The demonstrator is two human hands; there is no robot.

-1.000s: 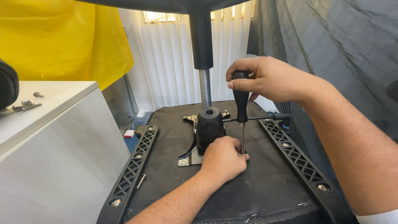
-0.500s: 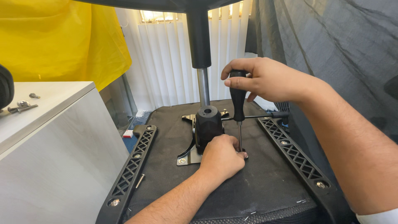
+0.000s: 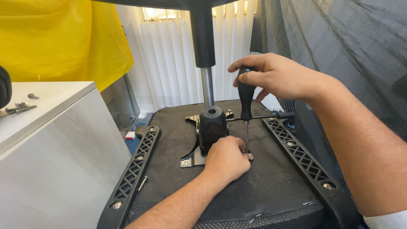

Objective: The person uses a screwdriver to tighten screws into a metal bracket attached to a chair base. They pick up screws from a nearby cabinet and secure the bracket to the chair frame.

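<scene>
Black fabric covers the upturned chair seat [image 3: 271, 186] before me, a grey-white desk [image 3: 55, 140] to its left. Bolted at its centre is the metal mechanism plate [image 3: 190, 159]. My right hand [image 3: 280, 76] is closed around a black-handled screwdriver [image 3: 246, 95], held upright. My left hand [image 3: 227, 159] is curled at its tip, steadying a screw I can barely see. I judge I'm driving that screw; next calls for firm downward turning.
</scene>
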